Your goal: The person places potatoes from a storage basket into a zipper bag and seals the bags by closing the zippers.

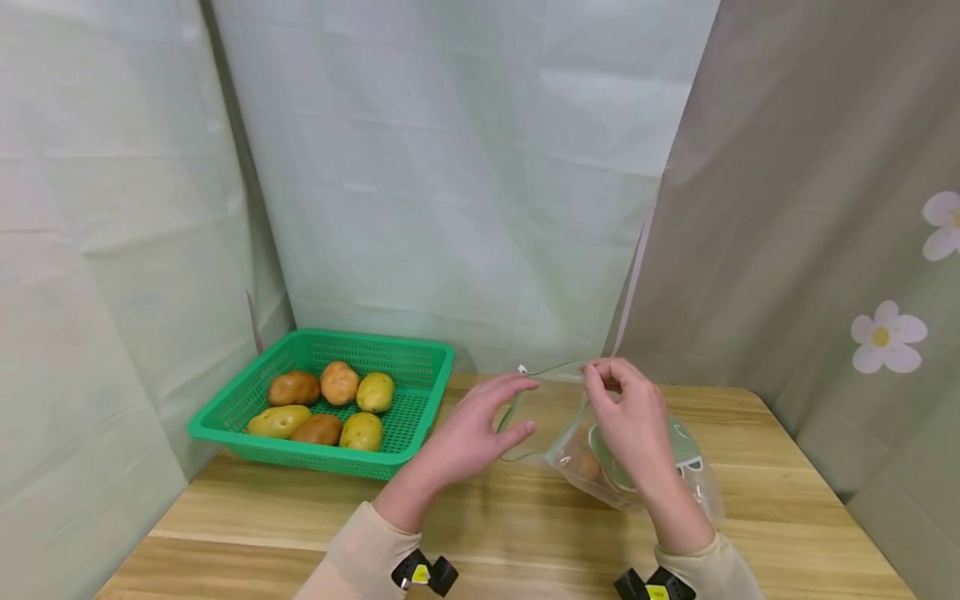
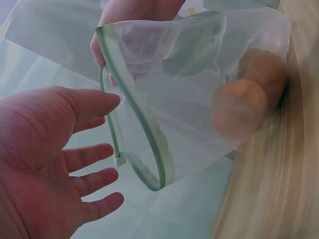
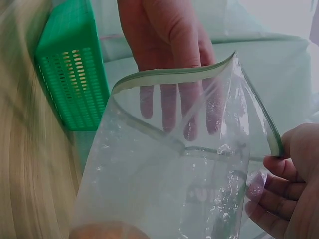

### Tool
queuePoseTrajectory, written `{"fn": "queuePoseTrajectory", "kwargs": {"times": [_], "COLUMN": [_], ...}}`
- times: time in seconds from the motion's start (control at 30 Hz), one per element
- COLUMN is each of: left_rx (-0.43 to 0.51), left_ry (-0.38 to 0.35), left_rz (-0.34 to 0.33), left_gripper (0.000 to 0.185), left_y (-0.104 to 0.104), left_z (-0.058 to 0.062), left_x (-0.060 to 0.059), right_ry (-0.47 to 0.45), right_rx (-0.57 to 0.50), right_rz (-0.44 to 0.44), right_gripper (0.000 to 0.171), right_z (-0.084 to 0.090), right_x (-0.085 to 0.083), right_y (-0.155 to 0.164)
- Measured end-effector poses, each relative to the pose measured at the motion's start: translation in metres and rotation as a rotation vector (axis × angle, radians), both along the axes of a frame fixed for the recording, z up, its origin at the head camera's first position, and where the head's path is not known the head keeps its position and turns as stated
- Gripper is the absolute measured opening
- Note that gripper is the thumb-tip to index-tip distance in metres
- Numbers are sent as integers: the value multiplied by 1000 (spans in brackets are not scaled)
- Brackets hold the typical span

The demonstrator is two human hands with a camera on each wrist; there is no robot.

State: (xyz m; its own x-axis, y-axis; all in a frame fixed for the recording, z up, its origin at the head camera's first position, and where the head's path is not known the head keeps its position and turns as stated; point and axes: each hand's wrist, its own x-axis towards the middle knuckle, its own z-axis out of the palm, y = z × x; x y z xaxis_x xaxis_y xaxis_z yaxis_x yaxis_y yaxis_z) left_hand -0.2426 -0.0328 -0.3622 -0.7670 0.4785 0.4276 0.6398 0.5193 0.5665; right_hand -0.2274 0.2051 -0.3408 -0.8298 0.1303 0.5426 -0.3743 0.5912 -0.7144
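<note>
A clear zip bag (image 1: pixel 611 493) with a green zipper edge and a green print lies on its side, its mouth gaping to the left. My right hand (image 1: pixel 633 417) pinches the bag's rim between thumb and index finger. Beside the mouth is my left hand (image 1: pixel 476 429), holding nothing, its fingers spread and extended; whether they touch the rim I cannot tell. A white zipper slider (image 2: pixel 119 161) hangs at the edge in the left wrist view. Through the plastic show brownish-orange, potato-like round pieces (image 2: pixel 239 107) at the bottom of the bag.
At the left stands a green plastic basket (image 1: pixel 431 408) with several brown and yellow potato-like pieces (image 1: pixel 362 432) inside. The wooden table (image 1: pixel 300 521) ends near pale curtains (image 1: pixel 450 183) behind and at both sides. Black devices sit on both wrists.
</note>
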Motion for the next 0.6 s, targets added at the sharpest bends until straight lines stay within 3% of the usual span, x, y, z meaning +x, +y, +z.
{"fn": "queuePoseTrajectory", "kwargs": {"times": [0.23, 0.6], "left_rx": [21, 44], "left_ry": [23, -7], "left_rz": [26, 85], "left_gripper": [57, 64], "left_y": [-7, -27], "left_z": [3, 9], "left_x": [-2, -5], "right_ry": [4, 4], "right_rx": [-9, -11], "right_rz": [2, 11], "right_gripper": [25, 25], "right_z": [0, 0], "right_x": [0, -1], "right_y": [0, 0]}}
